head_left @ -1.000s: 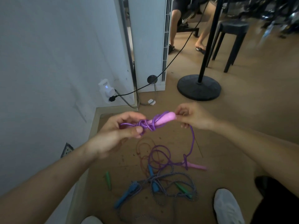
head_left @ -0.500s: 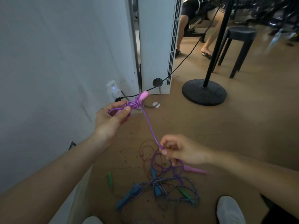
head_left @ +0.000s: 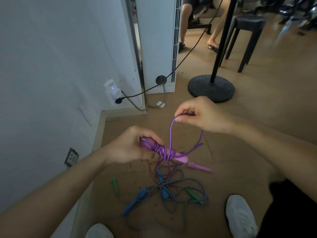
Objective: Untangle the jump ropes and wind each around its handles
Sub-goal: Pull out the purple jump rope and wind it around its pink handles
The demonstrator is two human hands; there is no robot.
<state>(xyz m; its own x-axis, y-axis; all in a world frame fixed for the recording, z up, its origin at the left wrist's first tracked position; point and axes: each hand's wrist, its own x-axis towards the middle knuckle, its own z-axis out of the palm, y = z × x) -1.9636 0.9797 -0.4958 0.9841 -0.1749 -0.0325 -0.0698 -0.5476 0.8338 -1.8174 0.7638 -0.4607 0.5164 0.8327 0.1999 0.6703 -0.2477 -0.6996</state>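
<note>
My left hand (head_left: 132, 146) grips a pink handle (head_left: 178, 156) with several turns of purple rope (head_left: 170, 133) wound around its middle. My right hand (head_left: 204, 115) pinches a loop of that purple rope above and to the right of the handle. The rope's second pink handle (head_left: 199, 167) hangs just below the first. On the floor beneath lies a tangle: a blue-white braided rope (head_left: 193, 189) with blue handles (head_left: 137, 200), green handles (head_left: 115, 186) and a thin red rope (head_left: 151, 166).
A white wall with a plugged socket (head_left: 111, 91) stands on the left. A black stand base (head_left: 211, 87) and a black stool (head_left: 247, 36) are ahead, with a seated person's legs (head_left: 185, 23) behind. My white shoes (head_left: 240, 217) flank the tangle.
My left hand came down and toward me with the wound handle. My right hand rose from the floor tangle, lifting a loop of purple rope above the handle.
</note>
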